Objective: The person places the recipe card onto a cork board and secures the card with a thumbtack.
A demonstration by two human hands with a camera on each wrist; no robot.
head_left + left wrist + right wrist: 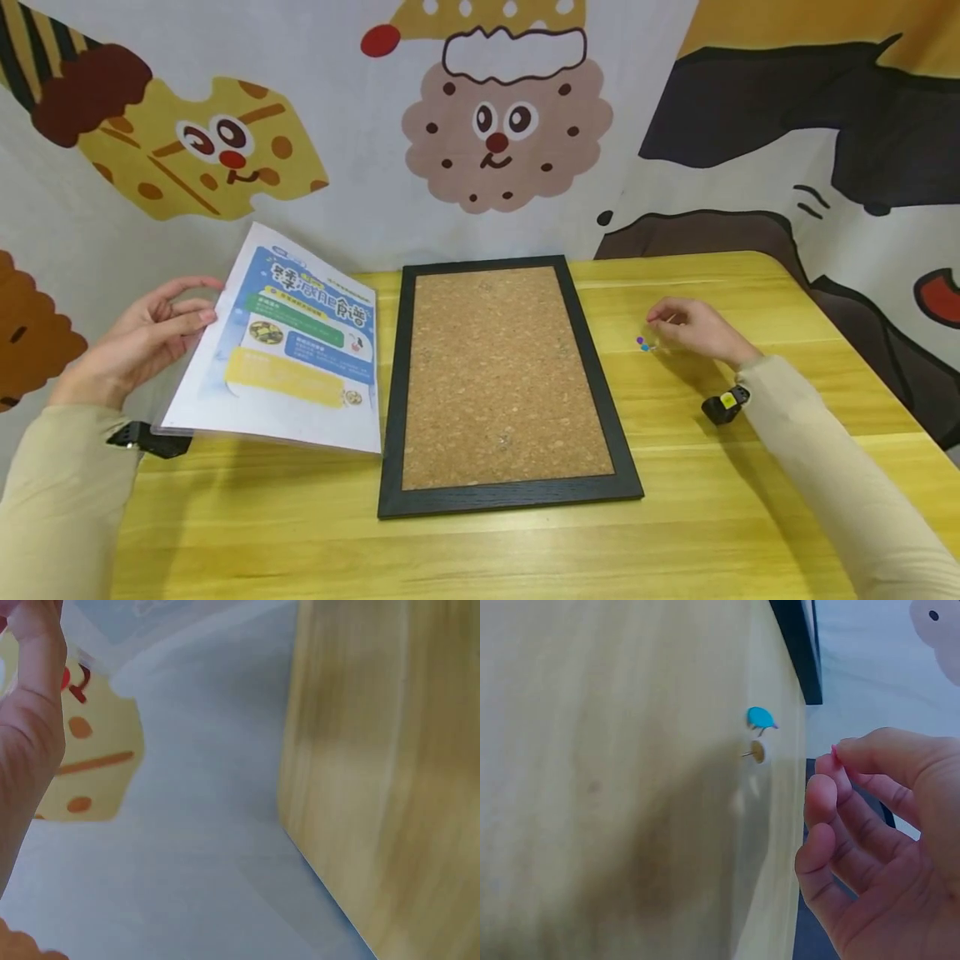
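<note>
The left hand is gripping one blue-and-white printed paper sheet left of one black-framed cork board; the right hand is pinching one small pink object, probably a thumbtack, near three round-headed thumbtacks lying on the yellow wooden table.

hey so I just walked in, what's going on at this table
A person's left hand holds a printed sheet up by its left edge, beside a black-framed corkboard lying on the table. Their right hand, on the board's other side, pinches something small and pink, perhaps a tack, near a few thumbtacks. The sheet isn't pinned to the board yet.
</note>
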